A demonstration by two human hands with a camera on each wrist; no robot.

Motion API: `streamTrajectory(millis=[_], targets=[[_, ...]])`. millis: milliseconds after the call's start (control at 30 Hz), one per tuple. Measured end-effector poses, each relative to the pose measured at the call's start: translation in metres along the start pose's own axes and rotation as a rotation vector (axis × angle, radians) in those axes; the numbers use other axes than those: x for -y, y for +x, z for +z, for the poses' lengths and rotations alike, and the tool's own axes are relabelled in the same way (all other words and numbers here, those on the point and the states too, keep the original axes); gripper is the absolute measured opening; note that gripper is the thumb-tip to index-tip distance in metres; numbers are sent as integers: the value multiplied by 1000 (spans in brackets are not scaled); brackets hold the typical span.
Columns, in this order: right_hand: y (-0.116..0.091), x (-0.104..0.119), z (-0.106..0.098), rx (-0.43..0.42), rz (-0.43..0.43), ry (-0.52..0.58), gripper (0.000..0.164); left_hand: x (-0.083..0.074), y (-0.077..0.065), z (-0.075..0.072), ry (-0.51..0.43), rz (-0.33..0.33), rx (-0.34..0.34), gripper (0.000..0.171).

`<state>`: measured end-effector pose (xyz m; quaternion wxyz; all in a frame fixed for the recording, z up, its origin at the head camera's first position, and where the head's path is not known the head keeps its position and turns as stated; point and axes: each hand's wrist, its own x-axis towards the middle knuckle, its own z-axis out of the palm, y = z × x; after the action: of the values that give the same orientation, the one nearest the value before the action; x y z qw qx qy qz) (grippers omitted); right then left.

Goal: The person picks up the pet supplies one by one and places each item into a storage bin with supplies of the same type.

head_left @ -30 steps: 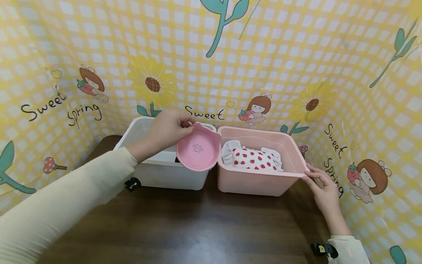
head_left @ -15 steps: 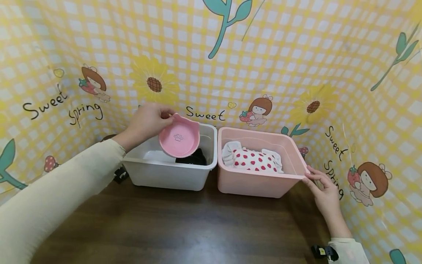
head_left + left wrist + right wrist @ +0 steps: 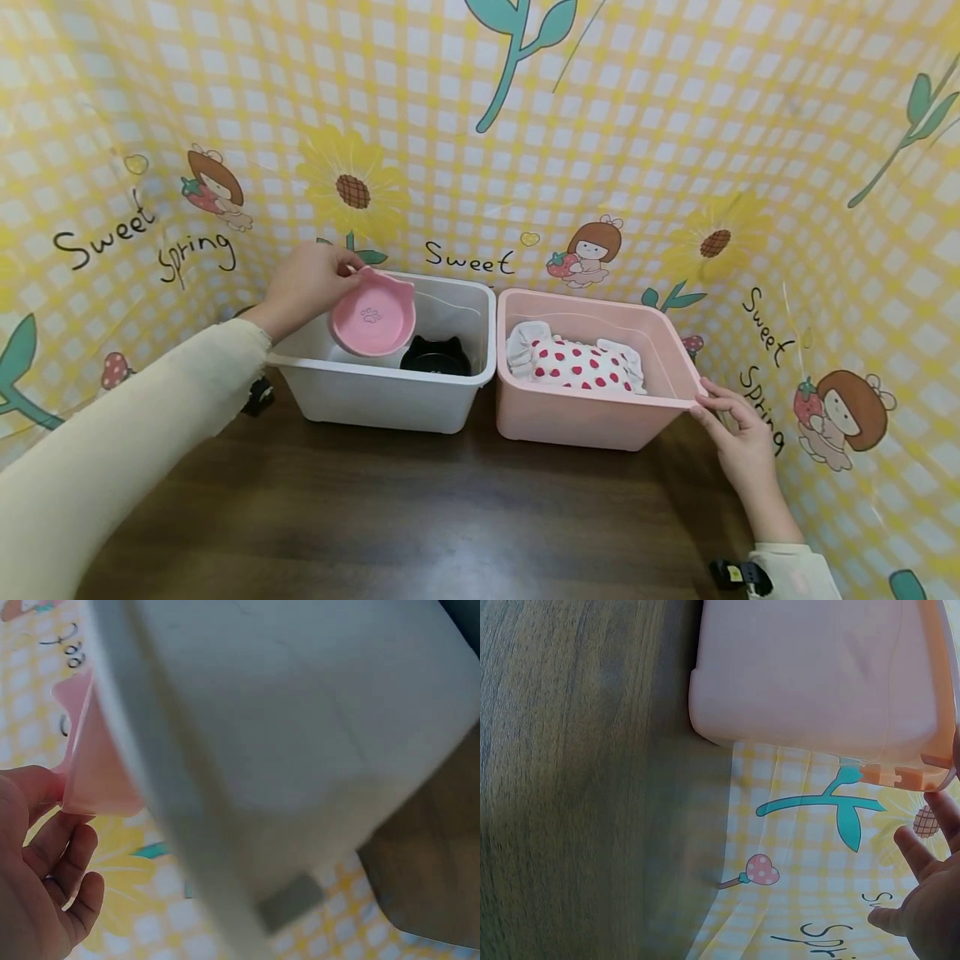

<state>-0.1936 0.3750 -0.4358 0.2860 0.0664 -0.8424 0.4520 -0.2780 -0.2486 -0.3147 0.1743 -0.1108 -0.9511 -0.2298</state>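
My left hand [image 3: 303, 287] pinches the rim of a pink cat-eared pet bowl [image 3: 372, 315] and holds it tilted over the left part of a white bin [image 3: 382, 400]. A paw print marks the bowl's inside. Part of the bowl shows past the bin's rim in the left wrist view, with the other fingers loosely bent below it. Inside the white bin, at its right end, sits a black cat-eared bowl [image 3: 437, 358]. My right hand [image 3: 742, 442] holds the front right corner of a pink bin [image 3: 585, 421] between thumb and fingers. In that bin lies a white ruffled cloth piece with red strawberry-like spots [image 3: 581, 364].
The two bins stand side by side on a dark brown wooden table [image 3: 420, 517], their near ends almost touching. Behind and at both sides hangs a yellow checked cloth [image 3: 450, 150] with printed flowers and figures.
My left hand has carried the pink bowl left, from the gap between the bins to the white bin's left part. The black bowl has come into full sight. My right hand stays put.
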Motion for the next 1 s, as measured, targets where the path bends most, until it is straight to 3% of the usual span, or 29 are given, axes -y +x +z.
streamTrajectory(millis=[200,500,1000], targets=[[-1,1,-1,4,-6,-6,18,20,-1,10,36,-2,-4,21],[0,-1,-1,7,7,-18,19,37,0,26,68,-16,7,20],[1,-1,-1,9,19,-33,20,35,0,43,47,-96,40,19]])
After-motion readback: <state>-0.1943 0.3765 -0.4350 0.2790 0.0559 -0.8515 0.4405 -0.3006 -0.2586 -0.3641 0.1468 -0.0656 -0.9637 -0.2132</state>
